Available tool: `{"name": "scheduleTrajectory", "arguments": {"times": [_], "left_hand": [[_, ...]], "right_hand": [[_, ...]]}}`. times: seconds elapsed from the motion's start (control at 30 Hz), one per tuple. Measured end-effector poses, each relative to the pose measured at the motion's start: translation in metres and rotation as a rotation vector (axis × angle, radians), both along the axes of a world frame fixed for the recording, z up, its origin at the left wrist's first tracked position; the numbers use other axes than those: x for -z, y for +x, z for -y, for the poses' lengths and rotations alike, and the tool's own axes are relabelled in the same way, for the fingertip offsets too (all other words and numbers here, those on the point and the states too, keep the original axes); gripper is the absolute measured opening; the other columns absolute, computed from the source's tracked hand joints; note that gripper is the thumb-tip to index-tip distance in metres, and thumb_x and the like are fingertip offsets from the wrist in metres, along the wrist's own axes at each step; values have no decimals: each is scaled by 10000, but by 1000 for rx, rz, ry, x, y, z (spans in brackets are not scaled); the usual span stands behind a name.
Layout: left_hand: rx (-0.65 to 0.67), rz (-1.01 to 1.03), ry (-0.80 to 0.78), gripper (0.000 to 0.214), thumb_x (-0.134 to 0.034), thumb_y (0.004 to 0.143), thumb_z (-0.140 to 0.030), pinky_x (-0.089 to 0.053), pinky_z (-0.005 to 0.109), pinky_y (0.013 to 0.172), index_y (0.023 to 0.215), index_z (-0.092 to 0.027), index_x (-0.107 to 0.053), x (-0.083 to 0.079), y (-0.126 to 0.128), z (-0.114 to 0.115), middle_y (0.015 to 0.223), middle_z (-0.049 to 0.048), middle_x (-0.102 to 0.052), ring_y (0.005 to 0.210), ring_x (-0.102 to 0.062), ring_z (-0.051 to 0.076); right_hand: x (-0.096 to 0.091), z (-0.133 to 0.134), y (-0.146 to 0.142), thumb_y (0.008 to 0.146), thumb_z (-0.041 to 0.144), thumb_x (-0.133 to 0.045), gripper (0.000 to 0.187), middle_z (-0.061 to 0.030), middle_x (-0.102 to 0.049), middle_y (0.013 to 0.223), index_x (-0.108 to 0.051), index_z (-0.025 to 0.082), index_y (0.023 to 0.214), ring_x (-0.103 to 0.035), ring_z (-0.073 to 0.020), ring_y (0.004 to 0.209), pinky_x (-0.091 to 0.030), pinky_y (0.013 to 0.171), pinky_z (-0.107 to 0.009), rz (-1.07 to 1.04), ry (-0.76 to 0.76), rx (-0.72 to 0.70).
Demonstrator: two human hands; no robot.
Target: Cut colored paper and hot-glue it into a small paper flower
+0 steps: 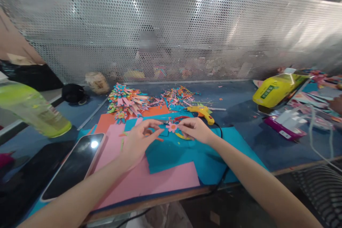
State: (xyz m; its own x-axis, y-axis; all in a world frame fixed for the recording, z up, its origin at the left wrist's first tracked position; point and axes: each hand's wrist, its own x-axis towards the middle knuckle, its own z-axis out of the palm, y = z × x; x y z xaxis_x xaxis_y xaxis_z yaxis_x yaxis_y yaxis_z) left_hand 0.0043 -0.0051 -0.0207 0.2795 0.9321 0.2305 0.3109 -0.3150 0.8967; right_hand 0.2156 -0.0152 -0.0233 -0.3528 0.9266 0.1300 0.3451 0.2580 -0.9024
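My right hand pinches a small pink paper flower with an orange centre by its right edge. Just left of the flower, my left hand has its fingers curled, thumb and forefinger apart, with nothing visible between them. Below both hands lie blue paper sheets and a pink sheet. Scissors with red and yellow handles lie partly hidden behind my right hand. A yellow glue gun rests just beyond them, its black cord running toward the front edge.
A heap of fringed paper flowers and paper scraps lie farther back. At left are a phone and a green-tinted bottle. A yellow package and purple box stand right. A perforated metal screen closes the back.
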Motion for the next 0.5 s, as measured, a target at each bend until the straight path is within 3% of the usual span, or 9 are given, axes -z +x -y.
{"name": "scheduleTrajectory", "arguments": {"times": [0.13, 0.3, 0.5], "left_hand": [[-75, -351, 157, 226, -535, 758, -381, -477, 315, 765, 867, -202, -623, -8, -11, -12, 879, 31, -677, 828, -618, 190], [-69, -665, 298, 297, -390, 846, -314, -422, 343, 871, 1047, -194, -571, -6, -19, -18, 1088, 55, -629, 1004, -568, 209], [174, -860, 563, 316, -370, 845, -241, -369, 360, 929, 1101, -214, -554, -5, -43, -34, 1125, 55, -603, 1058, -525, 203]], "right_hand": [[0, -1, 1, 825, 380, -464, 338, 43, -448, 469, -499, 144, 586, -373, -38, 360, -306, 381, -170, 10, 28, -7], [2, 0, 3, 821, 314, -476, 236, 12, -525, 534, -614, 128, 779, -468, -71, 461, -368, 451, -173, 118, 113, -123], [4, -2, 3, 827, 286, -462, 242, -22, -595, 649, -653, 137, 831, -494, -99, 568, -384, 537, -200, 322, 294, -178]]}}
